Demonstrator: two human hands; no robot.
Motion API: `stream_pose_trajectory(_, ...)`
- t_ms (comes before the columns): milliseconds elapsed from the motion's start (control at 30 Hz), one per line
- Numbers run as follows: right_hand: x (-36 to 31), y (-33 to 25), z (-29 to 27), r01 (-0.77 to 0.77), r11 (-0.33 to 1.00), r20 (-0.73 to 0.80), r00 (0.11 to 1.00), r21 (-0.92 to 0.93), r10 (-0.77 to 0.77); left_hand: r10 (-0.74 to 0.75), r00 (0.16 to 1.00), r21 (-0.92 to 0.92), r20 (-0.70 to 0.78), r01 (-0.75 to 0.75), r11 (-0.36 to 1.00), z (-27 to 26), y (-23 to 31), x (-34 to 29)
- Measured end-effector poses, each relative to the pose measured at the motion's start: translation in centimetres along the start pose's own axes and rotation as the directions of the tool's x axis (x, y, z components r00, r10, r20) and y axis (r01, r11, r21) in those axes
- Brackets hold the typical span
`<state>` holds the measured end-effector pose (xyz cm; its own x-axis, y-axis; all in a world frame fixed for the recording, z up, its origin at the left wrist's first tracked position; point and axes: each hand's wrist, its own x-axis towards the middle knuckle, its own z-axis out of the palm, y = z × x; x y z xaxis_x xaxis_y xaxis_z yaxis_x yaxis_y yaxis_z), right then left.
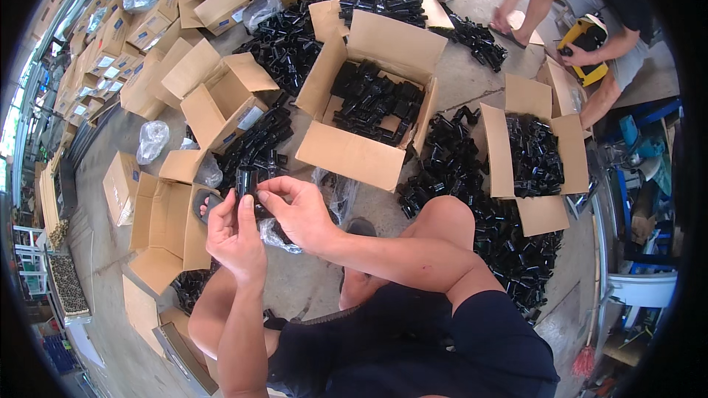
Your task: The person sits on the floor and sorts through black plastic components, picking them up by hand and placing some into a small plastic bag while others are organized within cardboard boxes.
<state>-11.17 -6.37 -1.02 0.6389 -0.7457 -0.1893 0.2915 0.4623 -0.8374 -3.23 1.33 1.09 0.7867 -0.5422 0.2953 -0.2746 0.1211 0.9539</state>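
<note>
My left hand [237, 239] pinches a glossy black tubular fitting [246, 180] upright between thumb and fingers. My right hand [301, 214] has its thumb and fingertips closed at the lower part of the same piece, and the fingers hide some of it. Just beyond lies a heap of similar black fittings [262, 133]. An open cardboard box [350, 155] stands in front of me, partly filled with dark fittings [376, 103].
Another filled box [500, 155] stands at the right, beside a long pile of fittings [450, 151]. Opened cartons [166, 214] and clear plastic bags [153, 140] lie at the left. Two other people are at the far side; one hand [582, 57] is by a yellow container [588, 38].
</note>
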Motion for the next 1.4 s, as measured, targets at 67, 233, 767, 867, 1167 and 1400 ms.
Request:
stream_pose_trajectory(67, -0.1, -0.6, 0.1, -0.008, 0.999, -0.014, 1.0, -0.05, 0.007, 0.001, 1.0, 0.004, 0.002, -0.001, 1.0, -0.2, 0.0, 0.0)
stream_pose_trajectory(233, 0.1, -0.4, -0.7, 0.085, 0.994, -0.064, 0.994, -0.066, -0.089, -0.03, 0.999, 0.002, -0.014, 0.03, 1.0, 1.1, -0.1, -0.1)
stream_pose_trajectory(767, -0.2, -0.2, -0.4, 0.114, 0.991, -0.005, 0.993, -0.076, -0.115, -0.023, 1.0, 0.19, 0.005, 0.022, 0.982, 0.3, 1.3, -0.5)
stream_pose_trajectory(867, -0.8, -1.3, -0.7, -0.062, 0.99, 0.032, 0.998, 0.128, 0.058, -0.023, 1.0, 0.21, 0.021, 0.018, 0.978, 0.2, 1.2, -0.6)
stream_pose_trajectory(1167, 1.4, -1.7, -1.4, -0.135, 0.991, 0.025, 0.99, -0.022, 0.136, -0.049, 0.997, 0.09, -0.055, 0.054, 0.995, 1.4, -0.2, 0.4)
stream_pose_trajectory(1400, -1.0, 2.0, 0.5, -0.076, 0.992, 0.253, 0.962, -0.104, 0.101, -0.081, 0.995, 0.387, -0.054, 0.096, 0.917, -4.0, 4.3, -0.1)
